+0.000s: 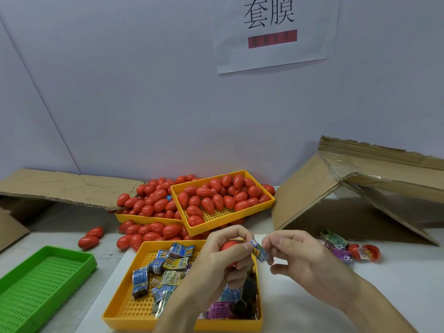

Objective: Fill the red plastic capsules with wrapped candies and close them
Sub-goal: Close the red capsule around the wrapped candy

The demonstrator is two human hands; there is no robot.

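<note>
Wrapped candy [259,250] long axis tilted down-right, right hand [295,255] pinching; capsule [230,246] in left hand [223,251].

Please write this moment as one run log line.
left hand: holds red capsule | right hand: pinches wrapped candy | over yellow tray

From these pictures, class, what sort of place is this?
Probably a hand-packing workstation: a pile of red capsules, a yellow tray of wrapped candies, opened cardboard boxes and a printed wall sign.

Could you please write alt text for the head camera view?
A left hand holds a red capsule while the right hand pinches a blue wrapped candy beside it, above a yellow tray of candies; red capsules fill trays behind.
</note>
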